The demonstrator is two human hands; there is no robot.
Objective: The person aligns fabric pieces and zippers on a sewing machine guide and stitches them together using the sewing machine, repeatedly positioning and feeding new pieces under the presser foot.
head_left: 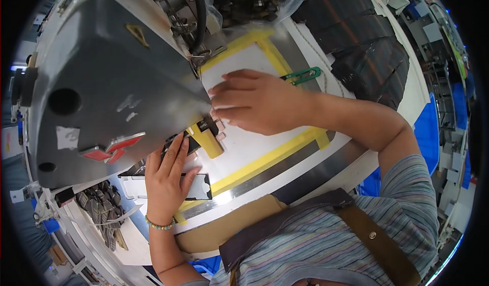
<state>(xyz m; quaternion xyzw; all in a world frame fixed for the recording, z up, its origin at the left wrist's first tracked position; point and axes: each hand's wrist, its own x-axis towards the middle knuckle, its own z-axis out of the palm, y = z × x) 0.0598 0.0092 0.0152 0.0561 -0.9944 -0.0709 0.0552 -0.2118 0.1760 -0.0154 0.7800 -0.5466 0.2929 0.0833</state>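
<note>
A big grey sewing machine head [117,82] fills the left side. Below its edge my left hand [170,171], with a beaded bracelet at the wrist, lies with fingers spread on dark fabric and a white plate [137,186]. My right hand [254,102] is raised over the white work surface, its fingers bent toward the machine; the fingertips are partly blurred, and what they hold, if anything, is hidden. Between the hands sits a yellow block [208,142] beside small pink pieces [220,128]. Green thread snips [305,75] lie just behind my right wrist.
Yellow tape [265,158] frames the white surface. Dark striped fabric [377,67] is stacked at the upper right. A clear bag [249,3] of dark pieces stands at the back. Bundled plaid strips [104,209] lie lower left. A blue bin [427,133] is at the right.
</note>
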